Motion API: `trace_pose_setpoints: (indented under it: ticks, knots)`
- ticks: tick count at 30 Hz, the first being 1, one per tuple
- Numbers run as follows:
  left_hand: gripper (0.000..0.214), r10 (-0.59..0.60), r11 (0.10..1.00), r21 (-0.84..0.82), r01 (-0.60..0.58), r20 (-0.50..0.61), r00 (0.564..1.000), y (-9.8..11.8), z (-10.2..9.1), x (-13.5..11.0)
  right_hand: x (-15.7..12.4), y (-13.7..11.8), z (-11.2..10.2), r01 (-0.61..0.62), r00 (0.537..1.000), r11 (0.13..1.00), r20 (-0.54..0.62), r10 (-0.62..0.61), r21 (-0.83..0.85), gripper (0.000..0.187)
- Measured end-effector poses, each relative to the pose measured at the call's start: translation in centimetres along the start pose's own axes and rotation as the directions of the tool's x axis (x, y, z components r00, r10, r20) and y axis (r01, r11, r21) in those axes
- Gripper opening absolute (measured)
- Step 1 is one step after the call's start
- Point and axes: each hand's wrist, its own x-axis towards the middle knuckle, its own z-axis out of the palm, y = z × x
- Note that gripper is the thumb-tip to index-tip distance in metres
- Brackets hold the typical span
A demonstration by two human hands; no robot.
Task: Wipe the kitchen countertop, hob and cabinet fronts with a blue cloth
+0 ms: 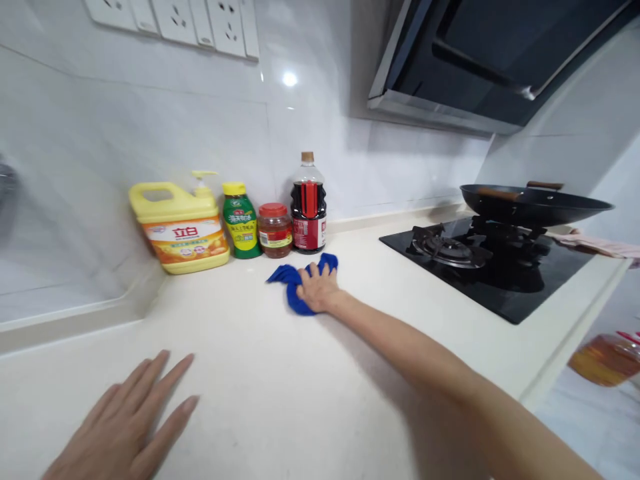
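My right hand (319, 288) presses a crumpled blue cloth (299, 303) onto the white countertop (260, 387), its fingers bent over the fabric. Just behind the cloth stand a soy sauce bottle (309, 207) with a brown cap and a red-lidded jar (275, 233). Left of these are a green squeeze bottle (241, 220) with a yellow cap and a large yellow detergent jug (183, 230) with a pump. My left hand (133, 420) is at the lower left, over or on the countertop, fingers spread and holding nothing.
A black gas hob (480, 267) is set into the counter at right, with a wok (535, 203) on its far burner. A range hood (465, 60) overhangs it. A pink cloth (595, 245) lies by the hob's right edge. An amber-filled container (605, 360) stands below the counter.
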Motion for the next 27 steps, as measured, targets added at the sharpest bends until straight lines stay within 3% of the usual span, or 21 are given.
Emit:
trace_pose_setpoints:
  ticks: [4, 7, 10, 14, 19, 22, 25, 27]
  knots:
    - [0.075, -0.109, 0.993, 0.061, 0.103, 0.112, 0.988, 3.0, -3.3, 0.5, -6.2, -6.7, 0.5, 0.28, 0.96, 0.958, -0.018, -0.279, 0.057, 0.062]
    - [0.072, -0.101, 0.993, 0.071, 0.09, 0.166, 0.981, 4.1, -4.9, 0.6, -10.5, -8.8, 1.0, 0.393, 0.919, 0.915, -0.06, -0.389, 0.086, 0.063]
    - [0.064, -0.074, 0.997, 0.026, 0.071, 0.173, 0.982, 4.6, -6.0, 0.2, -13.8, -8.6, 1.7, 0.458, 0.887, 0.885, -0.099, -0.45, 0.08, 0.064]
    - [0.06, -0.035, 0.987, -0.151, 0.053, 0.12, 0.992, 5.1, -6.6, -0.5, -16.9, -7.2, 3.2, 0.546, 0.832, 0.833, -0.176, -0.526, 0.093, 0.056]
    - [0.065, 0.005, 0.918, -0.395, 0.029, 0.085, 0.996, 4.8, -6.8, -1.0, -18.2, -6.1, 4.3, 0.386, 0.858, 0.919, -0.398, -0.326, 0.081, 0.05]
    - [0.071, 0.116, 0.842, -0.535, -0.067, 0.059, 0.991, 4.2, -7.4, -1.6, -18.0, -6.2, 0.9, 0.366, 0.838, 0.925, -0.468, -0.28, 0.1, 0.048]
    - [0.084, 0.286, 0.73, -0.651, -0.206, 0.017, 0.958, 4.2, -8.5, -2.7, -17.7, -7.7, -5.7, 0.286, 0.865, 0.918, -0.487, -0.125, 0.273, 0.046]
    - [0.094, 0.347, 0.624, -0.737, -0.259, -0.035, 0.937, 4.5, -9.3, -3.5, -17.6, -9.5, -10.1, 0.242, 0.851, 0.889, -0.525, -0.002, 0.39, 0.045]
